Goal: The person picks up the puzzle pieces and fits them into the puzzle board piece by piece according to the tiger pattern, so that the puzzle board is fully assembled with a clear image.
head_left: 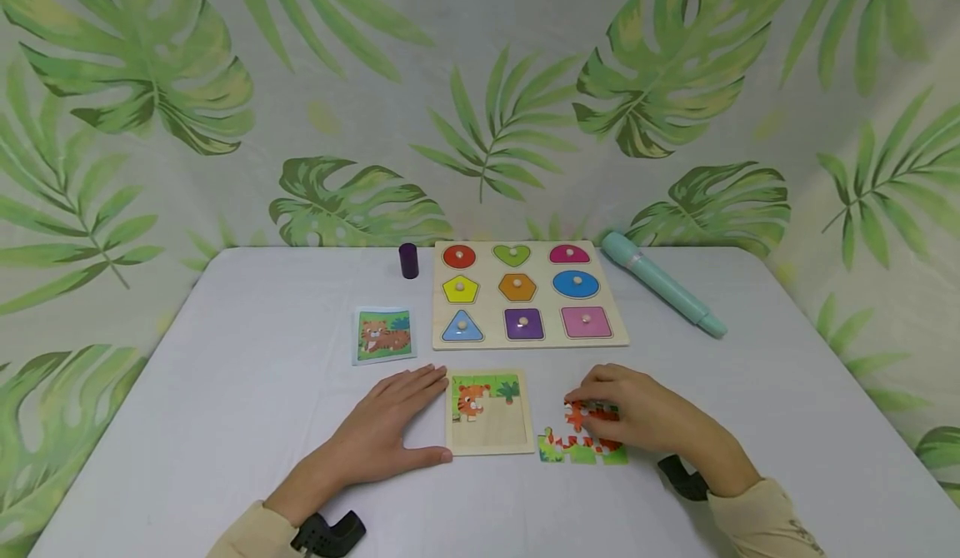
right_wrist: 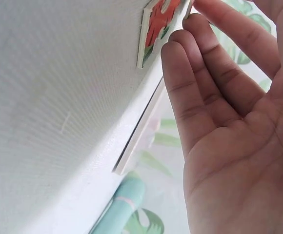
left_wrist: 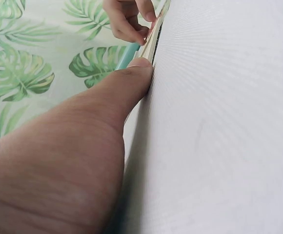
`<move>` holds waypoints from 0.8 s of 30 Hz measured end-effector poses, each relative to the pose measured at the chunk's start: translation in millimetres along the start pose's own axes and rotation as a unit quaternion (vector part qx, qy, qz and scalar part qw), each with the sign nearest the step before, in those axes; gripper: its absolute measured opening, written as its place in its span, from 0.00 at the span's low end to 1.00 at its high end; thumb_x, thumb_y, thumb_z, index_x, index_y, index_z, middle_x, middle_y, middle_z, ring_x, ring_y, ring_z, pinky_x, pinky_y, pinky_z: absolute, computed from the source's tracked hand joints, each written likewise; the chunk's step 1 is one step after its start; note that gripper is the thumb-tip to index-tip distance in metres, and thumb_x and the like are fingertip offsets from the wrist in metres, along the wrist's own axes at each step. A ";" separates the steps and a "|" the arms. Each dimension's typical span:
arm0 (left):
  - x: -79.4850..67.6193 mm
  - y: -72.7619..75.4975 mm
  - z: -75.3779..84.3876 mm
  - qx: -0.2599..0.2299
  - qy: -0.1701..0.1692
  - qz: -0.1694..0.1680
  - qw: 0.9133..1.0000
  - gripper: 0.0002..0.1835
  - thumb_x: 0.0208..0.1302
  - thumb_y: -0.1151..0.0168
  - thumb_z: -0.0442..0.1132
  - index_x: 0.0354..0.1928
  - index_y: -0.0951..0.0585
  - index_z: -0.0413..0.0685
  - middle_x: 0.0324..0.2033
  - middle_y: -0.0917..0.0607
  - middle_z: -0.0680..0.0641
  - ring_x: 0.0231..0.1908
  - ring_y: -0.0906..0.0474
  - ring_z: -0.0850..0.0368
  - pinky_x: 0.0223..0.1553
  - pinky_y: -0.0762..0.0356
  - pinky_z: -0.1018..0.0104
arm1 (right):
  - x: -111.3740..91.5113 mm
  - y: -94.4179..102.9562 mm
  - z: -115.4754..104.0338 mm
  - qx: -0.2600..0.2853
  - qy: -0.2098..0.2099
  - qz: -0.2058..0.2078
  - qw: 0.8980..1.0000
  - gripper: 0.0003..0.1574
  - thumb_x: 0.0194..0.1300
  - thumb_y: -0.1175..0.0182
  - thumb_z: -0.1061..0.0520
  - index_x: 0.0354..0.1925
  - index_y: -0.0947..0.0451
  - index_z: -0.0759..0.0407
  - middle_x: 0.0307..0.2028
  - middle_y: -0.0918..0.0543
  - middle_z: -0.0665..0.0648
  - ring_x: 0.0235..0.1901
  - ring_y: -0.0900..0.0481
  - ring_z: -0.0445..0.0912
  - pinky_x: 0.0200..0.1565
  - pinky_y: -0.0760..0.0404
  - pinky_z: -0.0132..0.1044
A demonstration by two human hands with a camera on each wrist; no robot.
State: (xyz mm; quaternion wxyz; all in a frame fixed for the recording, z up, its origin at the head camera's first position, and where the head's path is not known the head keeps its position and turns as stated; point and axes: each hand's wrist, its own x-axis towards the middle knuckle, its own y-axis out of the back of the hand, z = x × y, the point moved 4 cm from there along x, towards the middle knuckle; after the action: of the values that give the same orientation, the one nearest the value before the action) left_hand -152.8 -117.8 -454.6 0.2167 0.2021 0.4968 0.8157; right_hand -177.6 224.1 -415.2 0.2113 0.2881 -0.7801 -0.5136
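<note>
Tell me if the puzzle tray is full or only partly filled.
Partly filled: inside the tray, pieces cover the top and upper left, bare wood shows below, and loose pieces lie beside it.

High and far, the head camera looks forward and down at the table (head_left: 225, 375). Wrist ones look low across it, close to left hand (head_left: 390, 426) and right hand (head_left: 637, 406). All see the blue-green stick (head_left: 663, 284): head three o'clock, left wrist twelve, right wrist six.

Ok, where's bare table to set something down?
The white table is bare left of the picture card and left hand, on the near side of the puzzle tray, and right of the teal stick and right hand. Crowded: beside the tray, among the loose pieces.
</note>
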 end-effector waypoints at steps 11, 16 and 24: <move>0.9 -0.6 -0.8 0.001 0.002 -0.005 1.000 0.52 0.60 0.39 0.76 0.78 0.33 0.51 0.78 0.35 0.54 0.79 0.44 0.52 0.78 0.44 0.46 | 0.5 2.9 -2.7 -0.005 0.006 0.006 1.000 0.18 0.64 0.28 0.53 0.53 0.12 0.47 0.44 0.16 0.41 0.42 0.22 0.37 0.44 0.14 0.33; 1.1 -0.7 -0.7 0.000 0.004 -0.006 1.000 0.52 0.60 0.39 0.76 0.78 0.33 0.52 0.78 0.35 0.54 0.79 0.44 0.52 0.78 0.44 0.46 | 0.4 3.2 -2.3 -0.007 0.006 0.009 1.000 0.18 0.65 0.28 0.53 0.53 0.12 0.47 0.44 0.16 0.41 0.43 0.22 0.36 0.44 0.14 0.33; 0.9 -0.1 0.2 -0.002 0.006 -0.006 1.000 0.52 0.60 0.38 0.75 0.78 0.33 0.51 0.78 0.35 0.54 0.79 0.44 0.52 0.78 0.44 0.45 | 0.7 4.9 -3.4 -0.001 -0.009 0.008 1.000 0.18 0.65 0.28 0.51 0.53 0.12 0.47 0.44 0.17 0.41 0.43 0.22 0.37 0.46 0.14 0.34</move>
State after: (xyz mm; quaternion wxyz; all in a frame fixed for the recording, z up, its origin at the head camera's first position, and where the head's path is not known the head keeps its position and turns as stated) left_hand -153.4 -117.2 -454.6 0.2184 0.1938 0.4980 0.8165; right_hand -177.1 222.8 -409.3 0.2091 0.2770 -0.7839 -0.5148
